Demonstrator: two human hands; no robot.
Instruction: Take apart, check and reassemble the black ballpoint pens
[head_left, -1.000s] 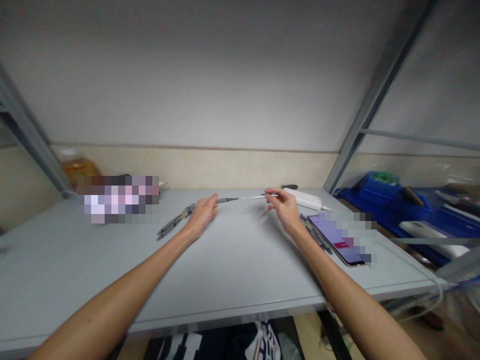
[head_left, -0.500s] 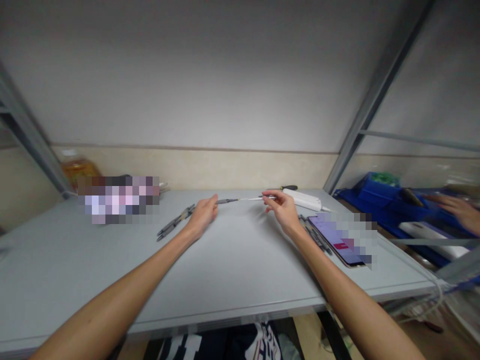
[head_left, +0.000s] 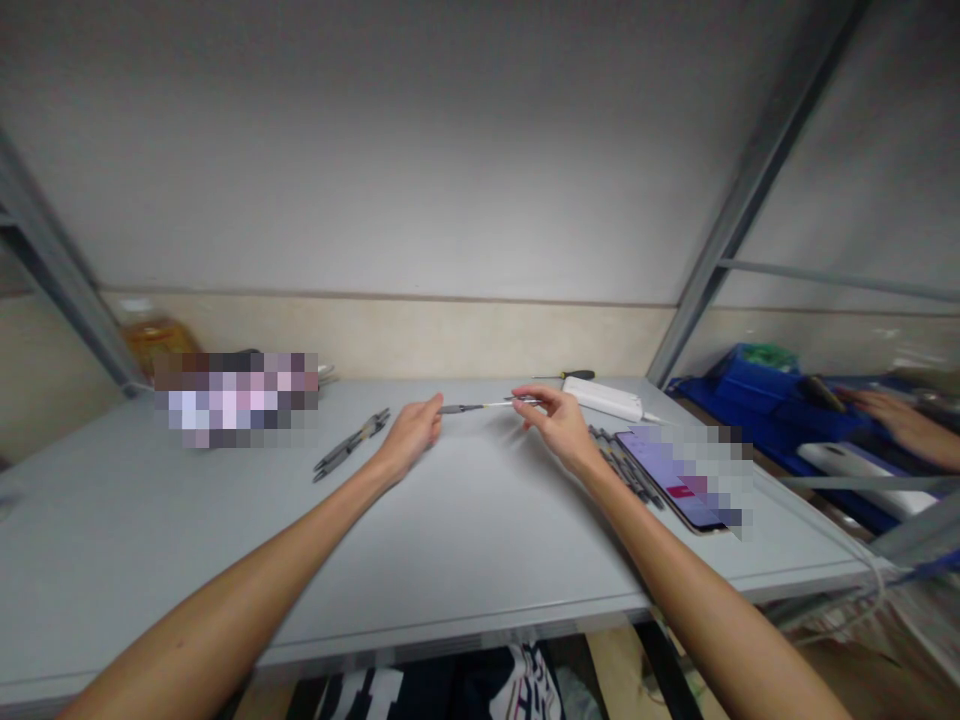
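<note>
My left hand (head_left: pixel 411 432) is closed around a grey pen barrel (head_left: pixel 459 409), whose tapered end points right. From that end a thin white refill (head_left: pixel 498 404) runs across to the fingertips of my right hand (head_left: pixel 553 420), which pinch it. A small dark piece also shows at those right fingertips, too small to name. Just left of my left hand lie a few grey pens (head_left: pixel 351 446). More grey pens (head_left: pixel 637 478) lie beside my right forearm, which partly hides them.
A phone (head_left: pixel 667 480) lies right of the pens. Behind it are a white power strip (head_left: pixel 604 398) and a screwdriver (head_left: pixel 579 375). At back left stand a bottle (head_left: pixel 157 338) and blurred-out items. Another person's hand (head_left: pixel 892 415) is beyond the metal frame, near blue trays (head_left: pixel 757 385).
My right hand has moved slightly left, closer to the pen barrel, so less of the white refill shows between my hands. My left hand has shifted a little right.
</note>
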